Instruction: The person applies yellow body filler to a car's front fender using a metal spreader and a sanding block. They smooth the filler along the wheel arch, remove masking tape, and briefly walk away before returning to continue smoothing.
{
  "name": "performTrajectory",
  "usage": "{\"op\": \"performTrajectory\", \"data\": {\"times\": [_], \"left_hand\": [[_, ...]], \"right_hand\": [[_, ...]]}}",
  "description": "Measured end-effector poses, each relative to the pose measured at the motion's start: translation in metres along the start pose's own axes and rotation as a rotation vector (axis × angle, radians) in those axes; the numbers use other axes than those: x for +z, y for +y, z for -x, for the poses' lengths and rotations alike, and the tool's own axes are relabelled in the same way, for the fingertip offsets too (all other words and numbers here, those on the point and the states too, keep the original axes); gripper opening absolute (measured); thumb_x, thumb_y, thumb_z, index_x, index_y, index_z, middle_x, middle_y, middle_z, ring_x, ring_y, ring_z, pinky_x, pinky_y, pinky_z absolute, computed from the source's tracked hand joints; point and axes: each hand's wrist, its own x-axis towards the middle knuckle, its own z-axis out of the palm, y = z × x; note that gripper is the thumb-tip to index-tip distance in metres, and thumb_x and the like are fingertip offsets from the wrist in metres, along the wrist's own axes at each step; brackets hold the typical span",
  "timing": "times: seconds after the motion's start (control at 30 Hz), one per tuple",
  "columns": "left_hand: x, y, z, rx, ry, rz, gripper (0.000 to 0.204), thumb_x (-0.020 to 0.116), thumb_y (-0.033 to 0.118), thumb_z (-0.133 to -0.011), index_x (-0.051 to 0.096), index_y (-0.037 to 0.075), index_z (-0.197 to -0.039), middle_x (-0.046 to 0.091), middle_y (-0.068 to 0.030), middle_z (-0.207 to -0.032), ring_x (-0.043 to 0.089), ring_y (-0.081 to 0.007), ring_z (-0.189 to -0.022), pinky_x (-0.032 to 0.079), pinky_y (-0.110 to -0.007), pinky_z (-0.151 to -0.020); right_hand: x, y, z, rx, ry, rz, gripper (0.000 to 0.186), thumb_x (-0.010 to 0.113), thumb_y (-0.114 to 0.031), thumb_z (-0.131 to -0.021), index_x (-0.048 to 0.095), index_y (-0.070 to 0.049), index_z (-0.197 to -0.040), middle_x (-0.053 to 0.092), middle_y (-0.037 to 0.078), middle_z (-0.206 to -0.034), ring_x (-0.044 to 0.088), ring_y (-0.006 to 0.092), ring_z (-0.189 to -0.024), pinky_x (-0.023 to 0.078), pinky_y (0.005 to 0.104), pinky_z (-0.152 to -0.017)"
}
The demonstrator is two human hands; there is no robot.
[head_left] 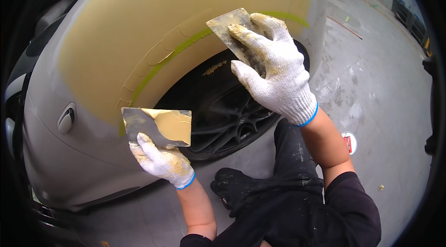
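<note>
My left hand point(165, 158), in a stained white glove with a blue cuff, grips a flat metal plate point(139, 121) carrying pale yellow filler point(176, 126). My right hand point(278, 70), gloved the same way, holds a putty-smeared metal spreader point(223, 24) raised near the car's wheel arch, its fingertips on the blade. The grey body panel point(97, 56) has a broad pale-yellow filled area with uneven ridges of filler above a bright green masking strip point(188, 42) that follows the arch.
The dark wheel point(232, 121) sits inside the arch, with a door-handle-like fitting point(67, 118) at left. My legs are below on the grey floor point(362, 84). A round white lid or tin point(352, 142) lies beside my right leg; a thin red rod point(344, 27) and dark objects are farther right.
</note>
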Motion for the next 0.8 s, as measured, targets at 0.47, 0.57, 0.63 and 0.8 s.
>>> {"op": "performTrajectory", "data": {"times": [0.47, 0.57, 0.63, 0.8], "left_hand": [[0.037, 0.003, 0.027, -0.195, -0.288, 0.288, 0.023, 0.053, 0.018, -0.108, 0.060, 0.000, -0.120, 0.066, -0.0085, -0.107, 0.063, -0.0151, -0.095, 0.053, -0.031, -0.086], [0.039, -0.002, 0.032, -0.195, -0.132, 0.202, 0.024, 0.055, 0.019, -0.107, 0.061, 0.000, -0.120, 0.066, -0.0080, -0.108, 0.063, -0.0143, -0.096, 0.052, -0.031, -0.087], [0.038, -0.001, 0.034, -0.169, -0.157, 0.141, 0.024, 0.055, 0.019, -0.107, 0.061, 0.000, -0.121, 0.066, -0.0078, -0.109, 0.062, -0.0140, -0.095, 0.051, -0.031, -0.087], [0.036, 0.001, 0.033, -0.195, -0.148, 0.134, 0.027, 0.054, 0.022, -0.108, 0.061, 0.001, -0.123, 0.064, -0.0073, -0.111, 0.062, -0.0141, -0.100, 0.051, -0.031, -0.090]], "right_hand": [[-0.017, 0.017, 0.003, -0.103, -0.200, -0.038, 0.053, 0.084, -0.018, -0.072, 0.074, -0.009, -0.123, 0.063, 0.024, -0.131, 0.066, 0.0399, -0.116, 0.055, 0.0434, -0.099], [0.003, 0.015, -0.007, -0.211, 0.092, 0.123, 0.052, 0.086, -0.018, -0.071, 0.075, -0.013, -0.122, 0.062, 0.025, -0.132, 0.066, 0.0405, -0.114, 0.056, 0.0433, -0.096], [0.010, 0.013, -0.013, -0.226, 0.122, 0.123, 0.052, 0.085, -0.018, -0.071, 0.075, -0.014, -0.122, 0.062, 0.024, -0.132, 0.066, 0.0401, -0.113, 0.056, 0.0433, -0.096], [0.023, 0.008, -0.021, -0.258, 0.193, 0.153, 0.048, 0.082, -0.020, -0.072, 0.074, -0.017, -0.119, 0.061, 0.020, -0.128, 0.065, 0.0358, -0.099, 0.057, 0.0440, -0.083]]}}
